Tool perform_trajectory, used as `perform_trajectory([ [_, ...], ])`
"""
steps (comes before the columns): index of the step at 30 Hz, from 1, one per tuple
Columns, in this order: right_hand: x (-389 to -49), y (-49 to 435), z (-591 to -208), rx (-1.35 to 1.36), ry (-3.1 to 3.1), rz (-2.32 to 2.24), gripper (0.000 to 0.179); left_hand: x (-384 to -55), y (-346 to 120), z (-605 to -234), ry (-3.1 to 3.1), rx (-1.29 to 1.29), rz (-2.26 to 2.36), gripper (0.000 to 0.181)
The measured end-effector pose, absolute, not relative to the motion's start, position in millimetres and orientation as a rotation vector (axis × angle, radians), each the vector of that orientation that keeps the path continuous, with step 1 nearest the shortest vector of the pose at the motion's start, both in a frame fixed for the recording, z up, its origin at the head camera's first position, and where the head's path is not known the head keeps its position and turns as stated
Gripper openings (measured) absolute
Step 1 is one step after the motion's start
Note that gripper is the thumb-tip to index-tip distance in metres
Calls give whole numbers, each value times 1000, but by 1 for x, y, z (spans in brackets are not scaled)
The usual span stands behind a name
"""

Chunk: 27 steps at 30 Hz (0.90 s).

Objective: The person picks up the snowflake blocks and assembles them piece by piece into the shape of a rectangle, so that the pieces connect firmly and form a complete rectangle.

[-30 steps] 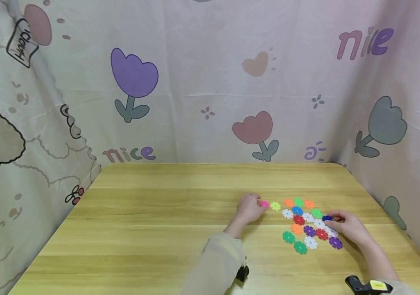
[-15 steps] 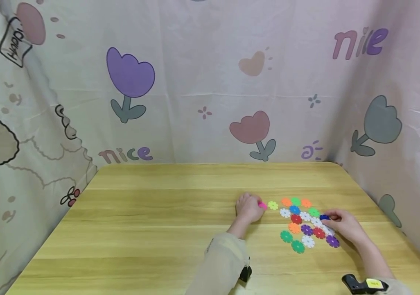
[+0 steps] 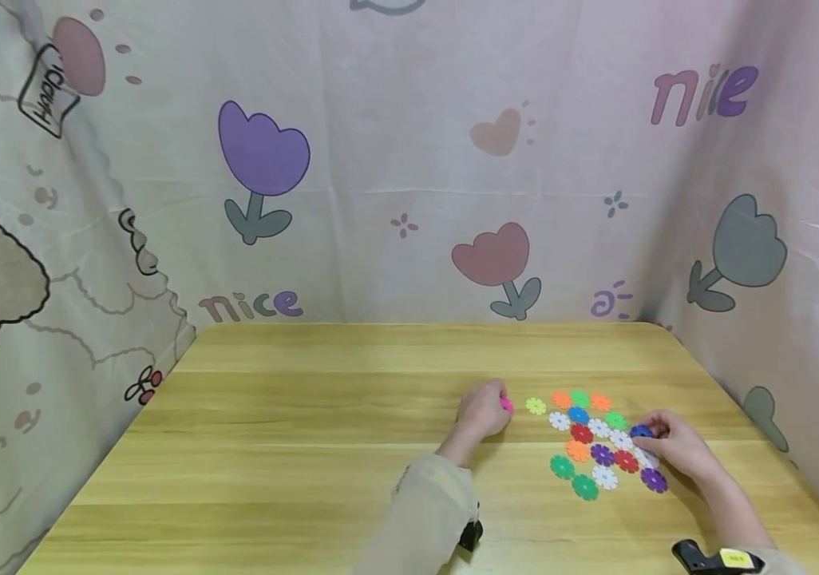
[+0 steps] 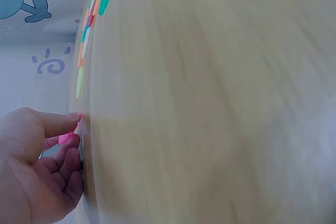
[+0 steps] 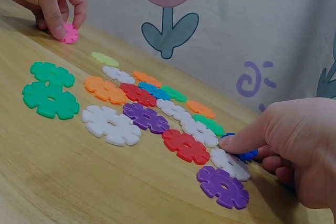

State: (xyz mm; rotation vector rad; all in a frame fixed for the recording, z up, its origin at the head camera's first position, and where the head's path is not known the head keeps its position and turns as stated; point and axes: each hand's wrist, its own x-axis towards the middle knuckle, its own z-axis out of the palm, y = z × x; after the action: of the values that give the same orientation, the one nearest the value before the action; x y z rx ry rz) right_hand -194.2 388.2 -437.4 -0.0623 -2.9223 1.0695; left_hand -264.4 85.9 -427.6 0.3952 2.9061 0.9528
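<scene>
Between thumb and fingers my left hand (image 3: 483,411) pinches a pink snowflake disc (image 5: 69,33), stood on edge over the table. A yellow-green disc (image 3: 536,406) lies flat just to its right. My right hand (image 3: 678,443) pinches a dark blue snowflake disc (image 5: 248,154), tilted at the right side of the disc group. Right beneath that thumb lies a white disc (image 5: 229,164), partly covered by the hand in the head view. A purple disc (image 3: 654,480) is close below the same hand.
Several other notched discs lie flat between the hands, among them a red disc (image 3: 626,461), an orange disc (image 3: 578,450) and a green disc (image 3: 585,487). The wooden table (image 3: 273,447) ends at a printed curtain (image 3: 381,160) behind and at both sides.
The pink disc, first lying flat beside the yellow-green one, is now tipped up and drawn a little left in my left hand. The dark blue disc has tilted in my right hand.
</scene>
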Motion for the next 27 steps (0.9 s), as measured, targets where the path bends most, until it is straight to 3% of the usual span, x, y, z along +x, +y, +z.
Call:
perform_trajectory([
  [8,-194,391,-434,-88,-2958,1019,34,-262,67,-423,2777,480,1083,12],
  [19,-199,380,-422,-81,-2959,967,33,-263,31,-418,2457,420,1489,32],
  [27,-209,352,-403,-4,-2931,1039,36,-261,-4,-409,2448,389,1662,25],
])
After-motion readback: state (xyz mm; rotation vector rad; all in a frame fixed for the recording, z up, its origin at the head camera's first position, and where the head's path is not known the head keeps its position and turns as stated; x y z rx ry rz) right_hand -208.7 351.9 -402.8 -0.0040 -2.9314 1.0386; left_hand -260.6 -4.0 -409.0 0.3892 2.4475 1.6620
